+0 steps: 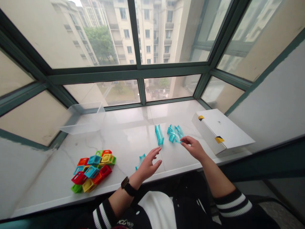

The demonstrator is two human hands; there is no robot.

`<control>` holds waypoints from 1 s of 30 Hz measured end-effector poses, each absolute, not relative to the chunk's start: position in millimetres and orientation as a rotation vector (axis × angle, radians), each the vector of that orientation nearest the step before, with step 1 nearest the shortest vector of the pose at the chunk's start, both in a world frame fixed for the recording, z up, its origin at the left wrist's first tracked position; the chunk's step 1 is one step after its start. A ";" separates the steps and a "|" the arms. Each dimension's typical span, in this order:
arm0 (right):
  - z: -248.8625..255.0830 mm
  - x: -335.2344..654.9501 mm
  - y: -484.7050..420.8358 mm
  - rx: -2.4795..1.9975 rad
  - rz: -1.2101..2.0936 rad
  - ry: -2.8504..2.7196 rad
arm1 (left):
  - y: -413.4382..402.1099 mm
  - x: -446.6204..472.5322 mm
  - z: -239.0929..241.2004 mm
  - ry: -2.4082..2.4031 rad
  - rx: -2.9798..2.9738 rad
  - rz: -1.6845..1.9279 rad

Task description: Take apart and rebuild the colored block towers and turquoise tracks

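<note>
My right hand [193, 147] has its thumb and fingers closed on the near edge of a translucent turquoise plastic piece [175, 133] with ridged ends, which lies in a small cluster of such pieces on the white sill. My left hand [150, 163] hovers with fingers spread, holding nothing. Just beyond its fingertips another turquoise piece [159, 135] lies lengthwise. One more turquoise piece [140, 160] is partly hidden behind the left hand.
Colourful plastic blocks [92, 170] are heaped at the front left. A clear plastic bin [83, 128] stands at the back left. To the right sits a white box [221, 128] with yellow-black tabs. Green-framed windows [128, 74] bound the sill [124, 130].
</note>
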State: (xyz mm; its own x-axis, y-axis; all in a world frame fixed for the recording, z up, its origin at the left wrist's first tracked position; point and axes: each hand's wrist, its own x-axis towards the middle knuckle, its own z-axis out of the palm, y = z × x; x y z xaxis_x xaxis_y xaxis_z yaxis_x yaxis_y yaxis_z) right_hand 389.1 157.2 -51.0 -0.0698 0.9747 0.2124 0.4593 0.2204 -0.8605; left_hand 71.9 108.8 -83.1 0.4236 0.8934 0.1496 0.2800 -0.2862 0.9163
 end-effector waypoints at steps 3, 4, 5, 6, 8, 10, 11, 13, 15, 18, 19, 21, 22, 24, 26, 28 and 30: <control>-55.6 394.9 177.1 -1.395 0.607 -1.753 | 107.7 71.7 -87.7 1.011 1.777 0.850; -59.4 395.0 183.7 -1.402 0.575 -1.759 | 109.2 72.5 -88.4 1.011 1.771 0.848; -64.1 394.4 190.1 -1.410 0.551 -1.755 | 111.9 74.3 -88.6 1.009 1.765 0.847; -69.2 393.0 195.9 -1.422 0.532 -1.743 | 116.0 77.5 -88.2 1.005 1.759 0.846; -79.7 388.8 205.2 -1.451 0.495 -1.707 | 128.1 88.5 -86.7 0.988 1.747 0.841; -88.7 383.5 211.0 -1.471 0.466 -1.679 | 143.9 105.4 -85.3 0.960 1.732 0.832; -92.3 380.9 212.8 -1.476 0.454 -1.671 | 152.3 115.4 -85.1 0.943 1.722 0.830; -97.8 376.2 214.7 -1.476 0.440 -1.670 | 168.5 135.9 -86.3 0.920 1.695 0.825; -101.5 373.1 215.8 -1.479 0.433 -1.675 | 182.1 154.0 -89.4 0.926 1.655 0.811; -105.8 371.8 218.4 -1.493 0.423 -1.685 | 196.5 171.5 -95.3 0.972 1.614 0.802; -107.2 372.1 219.7 -1.496 0.419 -1.691 | 199.7 174.8 -97.1 0.985 1.605 0.805; -110.2 372.7 222.7 -1.501 0.415 -1.702 | 204.5 178.5 -99.9 1.007 1.584 0.812; -111.8 373.0 224.3 -1.505 0.415 -1.706 | 206.1 179.5 -100.9 1.016 1.571 0.811; -115.2 373.0 227.1 -1.512 0.416 -1.711 | 207.6 180.4 -102.7 1.031 1.545 0.805; -118.6 372.4 229.0 -1.516 0.418 -1.713 | 207.2 180.6 -104.4 1.033 1.526 0.802; -121.8 371.5 230.2 -1.518 0.424 -1.710 | 205.0 179.9 -106.1 1.025 1.518 0.801; -124.2 370.7 230.7 -1.523 0.432 -1.708 | 201.6 177.9 -107.3 1.020 1.517 0.792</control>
State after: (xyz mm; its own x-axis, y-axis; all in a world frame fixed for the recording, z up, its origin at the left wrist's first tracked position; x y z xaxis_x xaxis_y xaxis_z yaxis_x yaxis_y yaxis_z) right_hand 370.7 230.7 -124.2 0.0341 0.9442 0.3277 0.6747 0.2201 -0.7045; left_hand 177.9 201.6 -107.3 0.4083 0.9120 -0.0406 0.1865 -0.0397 0.9817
